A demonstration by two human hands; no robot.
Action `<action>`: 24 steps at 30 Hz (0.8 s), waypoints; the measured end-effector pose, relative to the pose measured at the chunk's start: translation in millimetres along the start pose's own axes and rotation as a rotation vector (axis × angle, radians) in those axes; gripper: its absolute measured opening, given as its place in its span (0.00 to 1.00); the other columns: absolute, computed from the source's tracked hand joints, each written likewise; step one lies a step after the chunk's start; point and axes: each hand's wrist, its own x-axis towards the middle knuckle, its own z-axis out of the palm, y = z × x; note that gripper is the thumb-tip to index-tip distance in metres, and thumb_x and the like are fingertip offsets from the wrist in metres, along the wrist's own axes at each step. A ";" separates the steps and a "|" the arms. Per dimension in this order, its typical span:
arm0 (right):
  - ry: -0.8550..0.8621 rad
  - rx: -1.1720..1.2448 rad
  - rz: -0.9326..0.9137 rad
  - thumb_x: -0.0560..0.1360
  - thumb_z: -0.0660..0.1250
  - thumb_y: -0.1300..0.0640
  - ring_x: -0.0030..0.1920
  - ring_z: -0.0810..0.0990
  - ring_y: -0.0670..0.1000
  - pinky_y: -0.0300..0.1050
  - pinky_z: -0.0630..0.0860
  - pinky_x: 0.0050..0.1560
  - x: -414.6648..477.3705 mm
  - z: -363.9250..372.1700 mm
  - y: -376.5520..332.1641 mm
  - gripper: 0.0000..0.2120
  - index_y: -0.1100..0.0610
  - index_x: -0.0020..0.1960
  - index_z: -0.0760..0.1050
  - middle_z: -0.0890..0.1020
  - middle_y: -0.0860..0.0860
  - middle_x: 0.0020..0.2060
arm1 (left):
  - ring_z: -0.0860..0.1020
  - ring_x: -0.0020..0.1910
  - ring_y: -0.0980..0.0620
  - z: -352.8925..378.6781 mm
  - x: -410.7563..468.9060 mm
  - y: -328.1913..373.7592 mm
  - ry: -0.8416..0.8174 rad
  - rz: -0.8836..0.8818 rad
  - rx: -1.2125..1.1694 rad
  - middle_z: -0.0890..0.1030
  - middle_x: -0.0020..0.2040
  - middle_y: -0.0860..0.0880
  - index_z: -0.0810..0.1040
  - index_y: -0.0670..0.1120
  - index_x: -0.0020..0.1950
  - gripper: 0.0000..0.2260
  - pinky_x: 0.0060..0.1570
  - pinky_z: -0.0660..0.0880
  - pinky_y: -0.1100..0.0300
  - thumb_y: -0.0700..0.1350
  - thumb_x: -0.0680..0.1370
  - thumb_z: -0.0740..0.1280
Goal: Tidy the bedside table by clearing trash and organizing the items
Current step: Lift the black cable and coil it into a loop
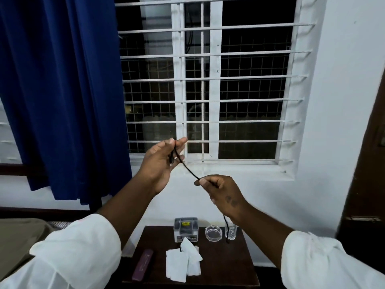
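Note:
A thin black cable is stretched between both hands, raised in front of the window. My left hand pinches its upper end, plug pointing down. My right hand grips it lower, and the free end hangs below my wrist down to the dark wooden bedside table. On the table lie crumpled white tissues, a maroon slim case, a small clear box with a yellow label, a glass ashtray and a small drinking glass.
A blue curtain hangs at the left of the barred window. A bed edge lies left of the table, and a dark wooden door stands at the right. White wall runs behind the table.

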 end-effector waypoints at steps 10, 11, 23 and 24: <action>-0.073 -0.254 -0.171 0.78 0.67 0.49 0.34 0.76 0.41 0.39 0.72 0.40 14.8 -9.9 -34.3 0.09 0.51 0.43 0.83 0.84 0.48 0.37 | 0.73 0.33 0.59 -15.8 -27.6 -34.0 -0.098 -0.132 0.564 0.88 0.47 0.47 0.80 0.38 0.50 0.10 0.38 0.71 0.66 0.44 0.83 0.64; -0.057 -0.244 -0.182 0.78 0.68 0.50 0.35 0.78 0.43 0.42 0.74 0.42 18.4 -10.3 -36.6 0.09 0.52 0.43 0.83 0.84 0.48 0.37 | 0.71 0.34 0.56 -12.6 -30.5 -35.5 -0.120 -0.138 0.561 0.88 0.47 0.45 0.80 0.36 0.51 0.12 0.37 0.71 0.67 0.44 0.83 0.63; 0.204 0.148 -0.023 0.77 0.71 0.55 0.27 0.72 0.39 0.32 0.70 0.31 36.1 -18.8 -9.9 0.09 0.62 0.45 0.81 0.78 0.42 0.27 | 0.78 0.68 0.41 0.6 -52.0 -31.7 -0.288 -0.264 0.019 0.81 0.65 0.36 0.79 0.43 0.48 0.10 0.71 0.69 0.42 0.44 0.83 0.61; 0.212 0.164 0.008 0.78 0.70 0.54 0.26 0.70 0.41 0.34 0.70 0.30 32.2 -15.4 -2.8 0.10 0.61 0.44 0.80 0.78 0.43 0.27 | 0.77 0.69 0.40 2.1 -52.1 -29.8 -0.293 -0.250 -0.044 0.79 0.66 0.36 0.80 0.43 0.47 0.11 0.72 0.69 0.41 0.45 0.83 0.60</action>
